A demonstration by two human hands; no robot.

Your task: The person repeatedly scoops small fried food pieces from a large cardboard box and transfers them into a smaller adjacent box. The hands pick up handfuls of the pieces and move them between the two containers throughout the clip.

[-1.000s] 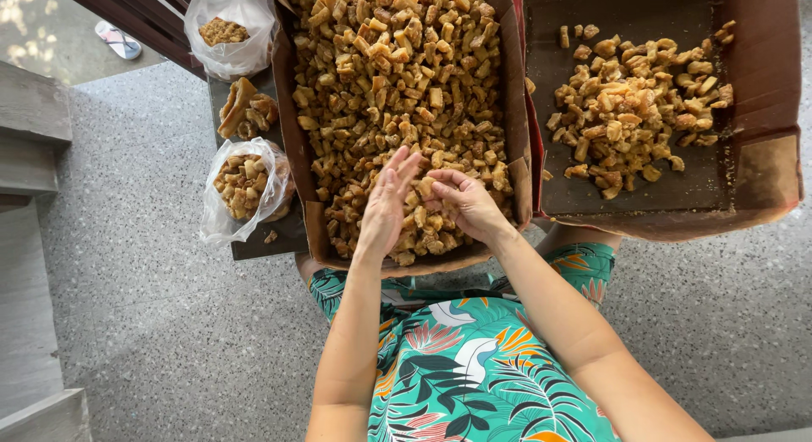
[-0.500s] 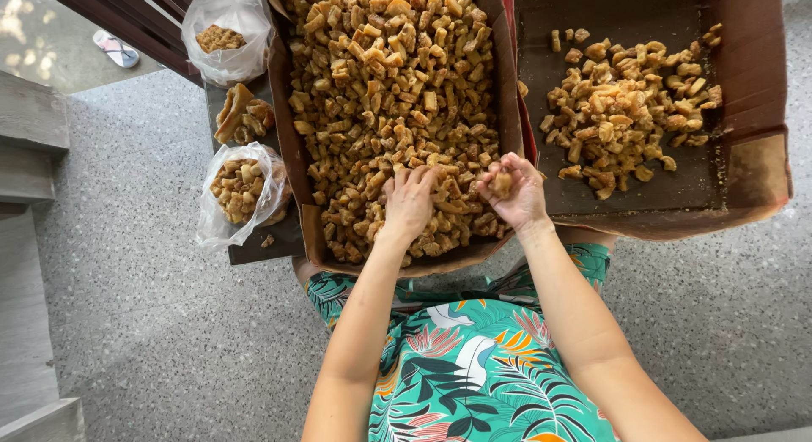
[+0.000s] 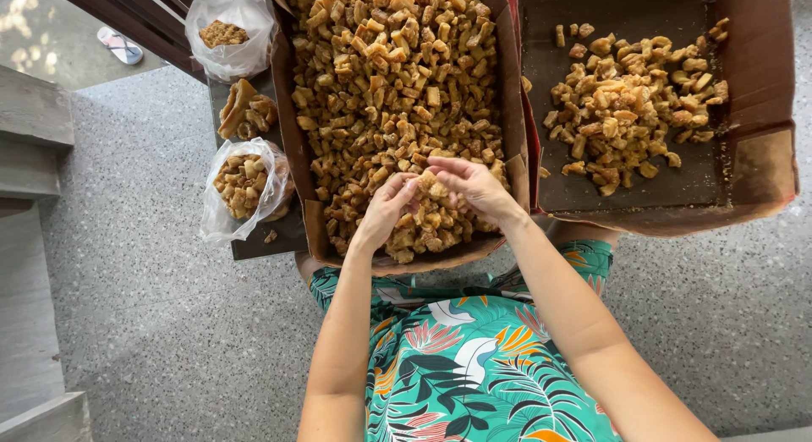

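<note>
Speckled grey stone floor point(image 3: 152, 323) lies all around me, and I sit on it with a big brown cardboard box point(image 3: 292, 137) leaning on my lap. This box is full to the walls with small golden crunchy fried pieces point(image 3: 397, 78).

My left hand point(image 3: 385, 209) and my right hand point(image 3: 469, 186) meet over the near end of the big box. Both are curled shut around one fried chunk point(image 3: 430, 185), pinched between the fingertips. I think I am pulling it apart or checking it, but my fingers hide most of it.

I seem to be in the sorting step, picking out pieces one by one. Next, I judge, the chunk needs a place to go, so one hand must let go and carry it.

Right of the big box is a second brown cardboard box point(image 3: 761, 171), with a small heap point(image 3: 630, 104) and lots of bare bottom. That side has easy room. Left of the big box are two clear plastic bags of pieces point(image 3: 241, 184) on a dark tray point(image 3: 254, 243), packed close. The big box's tall walls sit just beside my wrists, so I would need to lift over them.
</note>
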